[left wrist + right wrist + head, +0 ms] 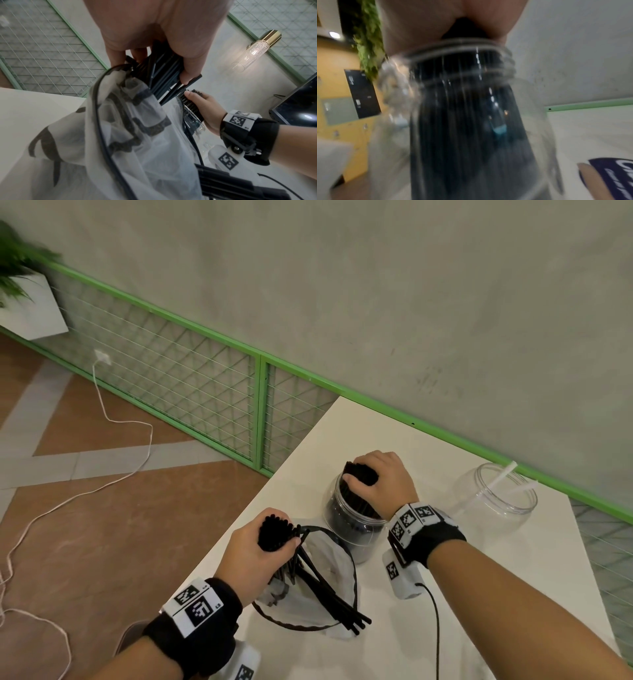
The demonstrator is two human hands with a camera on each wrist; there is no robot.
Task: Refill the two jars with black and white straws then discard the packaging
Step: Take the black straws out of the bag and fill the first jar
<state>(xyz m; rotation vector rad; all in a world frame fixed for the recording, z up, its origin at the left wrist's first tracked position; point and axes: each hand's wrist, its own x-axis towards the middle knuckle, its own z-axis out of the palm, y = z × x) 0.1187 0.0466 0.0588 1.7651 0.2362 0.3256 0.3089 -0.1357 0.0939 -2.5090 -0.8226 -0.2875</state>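
My right hand (380,477) gripped upright black straws (359,474) in the jar (349,522); my left hand (260,546) clutched a slanting bundle (274,530) at the table's (445,594) near-left edge.

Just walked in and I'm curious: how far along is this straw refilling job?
About midway. Looks done: the near jar already holds many black straws. In hand: the right hand grips a bundle at that jar's mouth, and the left hand holds more black straws over the plastic bag. Left: the far jar holds only a few white straws, and the bag isn't discarded.
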